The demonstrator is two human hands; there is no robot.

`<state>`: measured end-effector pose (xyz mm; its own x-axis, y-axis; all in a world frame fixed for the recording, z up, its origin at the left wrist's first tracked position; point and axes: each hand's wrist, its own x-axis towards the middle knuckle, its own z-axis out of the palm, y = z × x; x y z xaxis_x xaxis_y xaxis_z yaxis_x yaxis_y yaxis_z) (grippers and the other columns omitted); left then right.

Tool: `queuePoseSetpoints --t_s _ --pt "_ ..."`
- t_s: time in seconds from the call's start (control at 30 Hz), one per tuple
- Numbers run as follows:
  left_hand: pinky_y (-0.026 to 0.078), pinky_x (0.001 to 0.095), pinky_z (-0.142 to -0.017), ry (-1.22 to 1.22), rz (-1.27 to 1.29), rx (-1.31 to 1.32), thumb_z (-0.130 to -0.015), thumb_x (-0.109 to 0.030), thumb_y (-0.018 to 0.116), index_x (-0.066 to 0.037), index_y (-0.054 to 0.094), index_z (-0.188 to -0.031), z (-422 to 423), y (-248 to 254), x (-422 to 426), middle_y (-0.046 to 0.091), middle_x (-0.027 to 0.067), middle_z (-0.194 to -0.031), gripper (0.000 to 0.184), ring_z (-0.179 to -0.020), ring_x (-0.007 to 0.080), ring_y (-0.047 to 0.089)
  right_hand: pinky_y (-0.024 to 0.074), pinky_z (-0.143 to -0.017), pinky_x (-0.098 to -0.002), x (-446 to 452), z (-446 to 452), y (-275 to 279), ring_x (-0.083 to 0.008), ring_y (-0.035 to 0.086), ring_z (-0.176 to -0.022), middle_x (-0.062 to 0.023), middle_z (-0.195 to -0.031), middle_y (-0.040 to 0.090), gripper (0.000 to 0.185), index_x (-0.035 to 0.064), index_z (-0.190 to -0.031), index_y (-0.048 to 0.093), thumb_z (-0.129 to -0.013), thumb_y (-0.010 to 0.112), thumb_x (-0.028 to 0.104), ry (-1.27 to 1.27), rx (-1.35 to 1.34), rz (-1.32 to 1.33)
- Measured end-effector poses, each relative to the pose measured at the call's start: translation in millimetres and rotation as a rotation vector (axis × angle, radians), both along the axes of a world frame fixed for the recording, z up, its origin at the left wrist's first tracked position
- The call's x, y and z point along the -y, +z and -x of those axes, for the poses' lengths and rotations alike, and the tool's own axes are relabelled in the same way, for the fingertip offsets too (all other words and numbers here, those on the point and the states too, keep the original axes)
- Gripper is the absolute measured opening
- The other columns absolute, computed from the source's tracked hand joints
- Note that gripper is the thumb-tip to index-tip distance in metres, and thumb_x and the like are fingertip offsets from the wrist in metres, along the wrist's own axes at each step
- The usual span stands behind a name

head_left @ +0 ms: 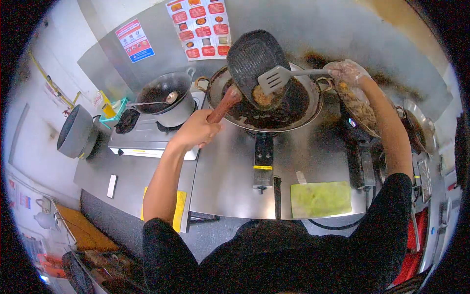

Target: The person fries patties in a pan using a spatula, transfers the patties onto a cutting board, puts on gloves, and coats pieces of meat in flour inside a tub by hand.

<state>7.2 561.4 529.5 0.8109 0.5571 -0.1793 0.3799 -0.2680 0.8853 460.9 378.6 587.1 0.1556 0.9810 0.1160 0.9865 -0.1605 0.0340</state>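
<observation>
My left hand (198, 130) is closed around the reddish-brown handle of a black square grill pan (252, 54). The pan is held tilted over a wide wok (316, 105) with dark liquid in it. A browned patty (264, 98) lies at the pan's lower edge, partly behind the slotted blade of a grey spatula (275, 79). My right hand (345, 73), in a clear plastic glove, grips the far end of the spatula's handle. Whether the blade touches the patty, I cannot tell.
At the left, a pot (171, 115) with a ladle (169, 98) stands on a gas stove (134, 137). A pan of brown food (362, 108) sits right of the wok. Nearer me are a yellow-green cloth (320, 198), a yellow cloth (181, 208) and a white object (112, 186).
</observation>
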Motion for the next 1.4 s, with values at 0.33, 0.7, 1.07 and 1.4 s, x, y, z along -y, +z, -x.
queuePoseSetpoints --t_s 0.33,0.7,1.07,1.4 --pt "0.030 0.0240 -0.034 0.032 -0.134 -0.033 -0.082 -0.016 0.064 -0.007 0.050 -0.086 -2.3 8.3 4.8 0.043 -0.0027 -0.056 0.017 -0.042 0.0070 0.040 0.0422 -0.087 -0.0451 -1.3 -9.9 -12.5 -0.0345 0.058 -0.092 -0.0139 -0.098 0.064 0.037 0.0194 -0.122 0.054 -0.093 0.041 0.038 -0.028 0.182 -0.056" --pt "0.025 0.0232 -0.031 0.072 -0.033 0.041 -0.081 -0.013 0.063 -0.008 0.048 -0.085 -3.2 -7.4 8.8 0.043 -0.0040 -0.056 0.017 -0.039 0.0056 0.037 0.0456 -0.086 -0.0441 0.9 34.0 10.2 -0.0339 0.059 -0.095 -0.0094 -0.105 0.063 0.032 0.0218 -0.116 0.055 -0.093 0.039 0.037 -0.162 0.217 0.041" --pt "0.021 0.0199 -0.030 0.417 0.753 0.396 -0.082 -0.012 0.063 -0.012 0.046 -0.083 -30.4 -56.1 121.8 0.039 -0.0078 -0.056 0.018 -0.039 0.0017 0.032 0.0463 -0.087 -0.0400 34.1 61.7 74.0 -0.0314 0.059 -0.095 -0.0145 -0.104 0.063 0.035 0.0200 -0.117 0.058 -0.093 0.041 0.039 -0.388 0.371 -0.122" --pt "0.024 0.0241 -0.034 0.475 0.646 0.639 -0.085 -0.011 0.059 -0.009 0.049 -0.067 -92.5 -54.3 211.4 0.039 -0.0047 -0.051 0.020 -0.039 0.0059 0.034 0.0486 -0.078 -0.0455 83.3 54.2 65.3 -0.0359 0.061 -0.087 -0.0177 -0.097 0.064 0.033 0.0128 -0.098 0.064 -0.090 0.042 0.037 -0.131 0.207 -0.394"
